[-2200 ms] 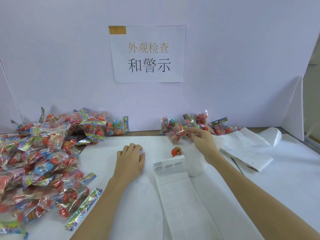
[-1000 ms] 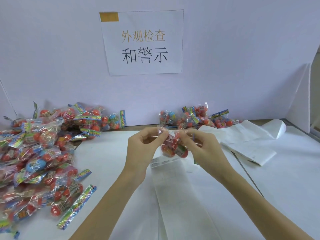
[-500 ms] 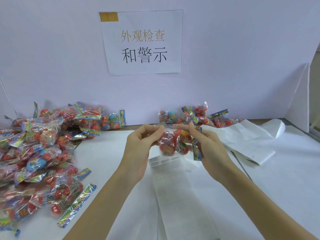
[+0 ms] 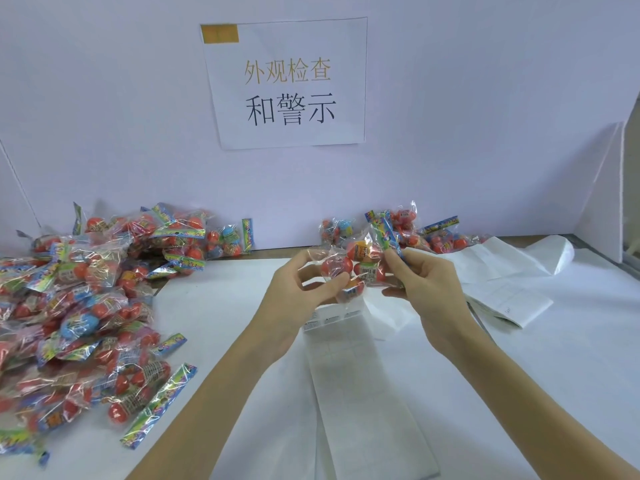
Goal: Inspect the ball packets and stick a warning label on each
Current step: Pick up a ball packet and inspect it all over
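Both hands pinching one ball packet [image 4: 360, 268] up over the label sheet [image 4: 360, 386]

Left hand [image 4: 301, 299] has the near-left corner, right hand [image 4: 426, 285] the header; slippery film could slide out, drop onto the bench [image 4: 554, 358], go unlabeled.

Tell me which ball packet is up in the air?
The ball packet pinched between the left hand and right hand; the others lie in piles.

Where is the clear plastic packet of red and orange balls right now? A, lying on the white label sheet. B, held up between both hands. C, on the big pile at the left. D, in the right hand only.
B: the left hand and right hand each pinch the clear plastic packet of red and orange balls above the table.
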A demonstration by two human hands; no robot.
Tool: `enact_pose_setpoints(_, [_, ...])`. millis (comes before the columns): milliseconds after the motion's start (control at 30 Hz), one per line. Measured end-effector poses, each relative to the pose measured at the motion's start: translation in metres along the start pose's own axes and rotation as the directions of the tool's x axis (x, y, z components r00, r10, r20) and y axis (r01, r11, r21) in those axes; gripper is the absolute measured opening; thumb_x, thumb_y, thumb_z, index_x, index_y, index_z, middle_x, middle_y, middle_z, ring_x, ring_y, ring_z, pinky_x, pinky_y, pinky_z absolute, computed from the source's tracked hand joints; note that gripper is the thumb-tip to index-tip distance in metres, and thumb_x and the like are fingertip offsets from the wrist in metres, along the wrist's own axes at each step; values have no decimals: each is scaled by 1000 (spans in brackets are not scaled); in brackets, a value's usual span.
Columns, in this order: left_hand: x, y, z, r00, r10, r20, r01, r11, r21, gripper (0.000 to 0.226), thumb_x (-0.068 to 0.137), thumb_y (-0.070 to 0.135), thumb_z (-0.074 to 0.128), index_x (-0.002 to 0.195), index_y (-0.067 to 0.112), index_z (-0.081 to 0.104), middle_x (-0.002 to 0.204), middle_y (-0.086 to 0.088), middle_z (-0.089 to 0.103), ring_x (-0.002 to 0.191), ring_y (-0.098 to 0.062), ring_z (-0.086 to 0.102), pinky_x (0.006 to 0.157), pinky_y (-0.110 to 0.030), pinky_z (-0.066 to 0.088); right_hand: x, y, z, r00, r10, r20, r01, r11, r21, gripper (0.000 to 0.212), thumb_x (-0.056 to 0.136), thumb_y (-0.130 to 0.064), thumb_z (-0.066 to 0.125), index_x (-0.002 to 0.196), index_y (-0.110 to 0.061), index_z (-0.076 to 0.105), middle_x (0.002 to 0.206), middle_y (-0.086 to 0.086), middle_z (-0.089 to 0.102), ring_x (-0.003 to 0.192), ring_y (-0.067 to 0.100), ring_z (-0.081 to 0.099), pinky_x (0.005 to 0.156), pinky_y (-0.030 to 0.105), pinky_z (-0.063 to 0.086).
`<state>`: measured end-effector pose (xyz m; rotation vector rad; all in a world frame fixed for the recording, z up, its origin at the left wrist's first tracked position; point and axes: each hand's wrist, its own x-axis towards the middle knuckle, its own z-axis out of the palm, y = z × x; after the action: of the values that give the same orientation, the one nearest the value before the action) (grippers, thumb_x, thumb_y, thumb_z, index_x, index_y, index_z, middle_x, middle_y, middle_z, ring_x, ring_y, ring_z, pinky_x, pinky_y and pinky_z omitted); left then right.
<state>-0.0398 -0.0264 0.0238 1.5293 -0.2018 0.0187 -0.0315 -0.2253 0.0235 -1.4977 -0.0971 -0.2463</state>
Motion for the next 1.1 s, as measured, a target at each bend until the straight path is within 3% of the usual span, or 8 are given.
enact_pose_setpoints(100, [0, 3, -4, 999, -20, 34, 19, 999, 28, 46, 81, 30, 88, 119, 13, 67, 110, -4, 78, 95, -29, 77, 99, -45, 58, 0, 2, 1, 999, -34, 5, 34, 998, -58, 19, 102, -22, 66, 89, -16, 78, 75, -2, 72, 69, 14, 66, 60, 21, 54])
enact_pose_setpoints(200, [0, 5, -7, 998, -20, 59, 20, 1000, 6, 53, 81, 51, 81, 115, 12, 71, 102, -2, 77, 85, -18, 72, 76, -27, 57, 0, 0, -2, 996, -43, 77, 52, 991, -126, 15, 96, -31, 74, 87, -20, 77, 69, -2, 73, 55, 15, 56, 58, 24, 49])
enact_pose_setpoints(367, [2, -1, -2, 1000, -10, 15, 9, 999, 47, 25, 93, 31, 74, 101, 8, 78, 90, -7, 75, 67, -21, 66, 64, -28, 57, -2, -3, 1, 990, 9, 143, 5, 995, -95, 35, 85, -57, 74, 69, -26, 77, 69, 1, 72, 58, 9, 57, 53, 19, 46])
enact_pose_setpoints(467, [3, -3, -2, 996, -3, -84, 4, 1000, 14, 11, 95, 17, 74, 95, 8, 79, 91, -12, 77, 61, -27, 72, 58, -31, 61, -3, -2, 1, 978, 26, 207, -14, 998, -60, 44, 93, -57, 64, 85, -18, 82, 79, 9, 77, 64, 17, 65, 65, 26, 52])
enact_pose_setpoints(700, [4, -3, -4, 992, 10, -126, -13, 1000, -22, 13, 96, 15, 73, 94, 3, 76, 99, -14, 79, 69, -29, 76, 68, -31, 63, -5, -3, 3, 974, 46, 221, -46, 999, -3, 38, 108, -38, 51, 107, -15, 81, 94, 17, 78, 66, 22, 68, 67, 28, 56])
enact_pose_setpoints(867, [5, -3, -8, 991, -10, -133, 0, 997, -74, 18, 103, 11, 63, 114, -1, 69, 103, -14, 79, 84, -34, 78, 84, -39, 64, -5, -2, 4, 939, 104, 328, -126, 991, 46, 35, 99, -28, 66, 124, -3, 68, 106, 20, 77, 98, 33, 75, 88, 36, 62])
enact_pose_setpoints(1000, [5, 1, -10, 998, -13, -63, 11, 1000, -24, 28, 102, 32, 65, 114, 8, 72, 111, -20, 74, 94, -36, 73, 82, -46, 62, -4, -3, 1, 940, 72, 334, -71, 997, -16, 37, 84, -36, 79, 109, -9, 74, 93, 10, 79, 80, 20, 73, 74, 27, 59])
enact_pose_setpoints(1100, [4, -1, -5, 991, 67, -116, -51, 990, 132, 35, 85, 54, 74, 97, 22, 76, 97, -10, 76, 93, -26, 73, 83, -32, 61, -7, -3, 0, 928, 54, 368, -12, 993, -118, 34, 89, -52, 71, 94, -19, 77, 82, 4, 76, 72, 16, 66, 67, 23, 55])
